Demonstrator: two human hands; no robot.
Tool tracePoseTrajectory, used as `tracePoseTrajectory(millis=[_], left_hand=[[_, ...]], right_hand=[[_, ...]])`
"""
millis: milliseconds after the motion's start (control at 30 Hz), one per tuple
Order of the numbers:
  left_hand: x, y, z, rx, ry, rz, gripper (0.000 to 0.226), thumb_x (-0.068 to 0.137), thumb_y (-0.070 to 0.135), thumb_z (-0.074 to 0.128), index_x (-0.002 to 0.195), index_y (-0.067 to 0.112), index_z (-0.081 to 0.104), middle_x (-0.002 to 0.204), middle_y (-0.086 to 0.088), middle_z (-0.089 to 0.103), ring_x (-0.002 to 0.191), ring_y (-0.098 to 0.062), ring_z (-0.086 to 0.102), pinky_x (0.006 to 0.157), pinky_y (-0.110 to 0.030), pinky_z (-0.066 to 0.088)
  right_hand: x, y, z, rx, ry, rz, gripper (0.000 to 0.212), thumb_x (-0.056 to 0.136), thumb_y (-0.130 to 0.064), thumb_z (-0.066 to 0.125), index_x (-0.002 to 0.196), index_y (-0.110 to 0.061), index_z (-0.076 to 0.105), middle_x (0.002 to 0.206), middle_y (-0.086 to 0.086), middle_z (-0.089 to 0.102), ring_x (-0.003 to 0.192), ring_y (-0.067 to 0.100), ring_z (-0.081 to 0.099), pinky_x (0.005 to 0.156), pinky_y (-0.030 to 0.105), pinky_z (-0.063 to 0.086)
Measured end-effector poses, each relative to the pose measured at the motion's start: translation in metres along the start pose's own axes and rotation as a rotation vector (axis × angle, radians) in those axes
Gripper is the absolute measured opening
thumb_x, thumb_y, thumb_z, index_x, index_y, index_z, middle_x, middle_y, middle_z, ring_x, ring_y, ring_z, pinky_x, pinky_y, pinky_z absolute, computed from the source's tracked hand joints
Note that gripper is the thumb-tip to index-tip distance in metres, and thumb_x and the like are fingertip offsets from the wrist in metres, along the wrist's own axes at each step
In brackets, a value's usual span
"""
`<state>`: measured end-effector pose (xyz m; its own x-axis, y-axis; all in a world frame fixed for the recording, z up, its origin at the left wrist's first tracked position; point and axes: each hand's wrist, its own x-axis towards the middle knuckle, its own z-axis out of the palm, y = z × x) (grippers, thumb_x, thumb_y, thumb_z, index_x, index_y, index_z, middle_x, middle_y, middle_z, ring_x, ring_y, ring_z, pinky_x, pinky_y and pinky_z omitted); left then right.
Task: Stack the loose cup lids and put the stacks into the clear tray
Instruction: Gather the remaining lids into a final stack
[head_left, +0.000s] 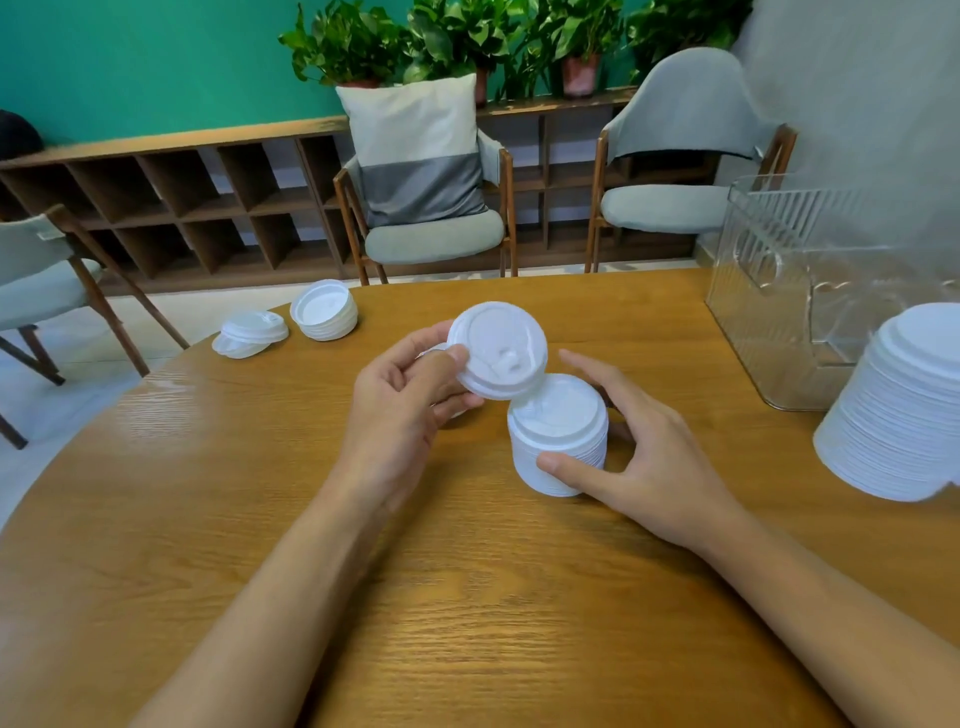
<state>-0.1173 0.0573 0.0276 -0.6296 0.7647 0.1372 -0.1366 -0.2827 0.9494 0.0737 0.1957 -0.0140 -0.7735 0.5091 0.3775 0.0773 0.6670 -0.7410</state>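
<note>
From the head camera, the round wooden table (467, 597) fills the view. The left hand (410, 395) pinches one white lid (497, 349) at its edge, thumb on top and fingers curled below. The lid is tipped up, its top face turned this way, and its low edge touches the top of a short stack (558, 434). That stack stands straight up in the middle of the table. The right hand (639, 457) holds it: the thumb presses the near side and the spread fingers curve round the far side. A tall stack (898, 405) stands at the right edge of the table, leaning a little. The clear tray (810, 291) sits just behind it. Far to the left lie a small stack (324, 310) with its hollow side up and a few loose lids (249, 333) beside it
</note>
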Motion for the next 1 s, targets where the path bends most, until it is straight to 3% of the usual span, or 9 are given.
tracePoseTrajectory(millis=[133,233,333,400,500,667,767,933,1000], left_hand=[[-0.002,-0.004,0.007,0.042,-0.038,-0.090,0.023,0.102,0.004,0.058,0.119,0.009,0.074,0.100,-0.007,0.079,0.078,-0.016,0.069,0.065,-0.023,0.058],[-0.004,-0.013,0.009,0.230,-0.056,-0.087,0.028,0.105,0.006,0.054,0.118,0.016,0.078,0.088,-0.002,0.075,0.072,-0.016,0.061,0.068,-0.028,0.053],[-0.004,-0.021,0.009,0.434,-0.051,0.004,0.025,0.107,0.019,0.059,0.122,0.025,0.078,0.089,0.002,0.074,0.072,-0.017,0.059,0.075,-0.033,0.053],[-0.007,-0.026,0.011,0.522,-0.022,0.094,0.021,0.106,0.025,0.063,0.121,0.028,0.078,0.096,0.008,0.077,0.084,-0.013,0.066,0.079,-0.036,0.054],[-0.012,-0.028,0.016,0.618,-0.006,0.162,0.016,0.105,0.036,0.064,0.110,0.028,0.077,0.095,0.017,0.076,0.089,-0.003,0.066,0.077,-0.026,0.048],[-0.016,-0.025,0.016,0.804,-0.082,0.243,0.049,0.076,0.070,0.072,0.113,0.038,0.074,0.103,0.013,0.068,0.095,-0.012,0.065,0.080,-0.020,0.051],[-0.014,-0.025,0.013,0.782,-0.095,0.275,0.064,0.071,0.062,0.083,0.129,0.036,0.071,0.109,0.011,0.065,0.106,-0.015,0.065,0.090,-0.031,0.056],[-0.016,-0.019,0.011,0.626,-0.255,0.259,0.081,0.078,0.015,0.092,0.150,0.024,0.054,0.129,0.008,0.072,0.130,-0.014,0.062,0.111,-0.039,0.050],[-0.015,-0.021,0.010,0.611,-0.273,0.234,0.086,0.078,0.008,0.091,0.153,0.023,0.050,0.132,0.006,0.071,0.133,-0.013,0.061,0.115,-0.041,0.047]], right_hand=[[0.000,-0.002,-0.001,0.024,-0.017,-0.001,0.093,0.079,-0.051,0.085,0.153,-0.060,0.029,0.144,-0.036,0.049,0.137,-0.006,0.046,0.110,0.032,0.048],[0.000,-0.003,-0.001,0.016,-0.024,-0.006,0.096,0.079,-0.052,0.084,0.152,-0.065,0.024,0.144,-0.041,0.044,0.138,-0.007,0.043,0.113,0.032,0.044],[-0.001,-0.003,0.001,0.001,-0.032,-0.052,0.091,0.082,-0.049,0.083,0.155,-0.056,0.030,0.146,-0.040,0.043,0.139,-0.009,0.042,0.111,0.022,0.042],[-0.001,-0.002,0.002,-0.017,-0.018,-0.079,0.084,0.082,-0.048,0.083,0.154,-0.051,0.038,0.144,-0.035,0.047,0.136,-0.008,0.045,0.107,0.014,0.041],[-0.001,-0.001,0.003,-0.031,-0.007,-0.086,0.078,0.082,-0.049,0.082,0.151,-0.046,0.045,0.142,-0.026,0.052,0.133,-0.005,0.049,0.104,0.010,0.039],[-0.001,-0.001,0.004,-0.023,0.000,-0.094,0.077,0.081,-0.050,0.082,0.150,-0.041,0.048,0.141,-0.022,0.056,0.132,-0.001,0.052,0.107,0.016,0.041],[-0.001,-0.002,0.003,0.009,-0.014,-0.062,0.085,0.081,-0.047,0.084,0.153,-0.046,0.041,0.145,-0.028,0.052,0.137,-0.003,0.048,0.110,0.024,0.044],[-0.002,-0.003,0.003,0.044,-0.032,-0.065,0.088,0.080,-0.044,0.085,0.155,-0.046,0.038,0.146,-0.028,0.052,0.138,0.002,0.050,0.110,0.036,0.049],[-0.002,-0.003,0.002,0.051,-0.039,-0.061,0.087,0.080,-0.046,0.084,0.155,-0.047,0.039,0.145,-0.029,0.052,0.136,0.001,0.050,0.108,0.036,0.050]])
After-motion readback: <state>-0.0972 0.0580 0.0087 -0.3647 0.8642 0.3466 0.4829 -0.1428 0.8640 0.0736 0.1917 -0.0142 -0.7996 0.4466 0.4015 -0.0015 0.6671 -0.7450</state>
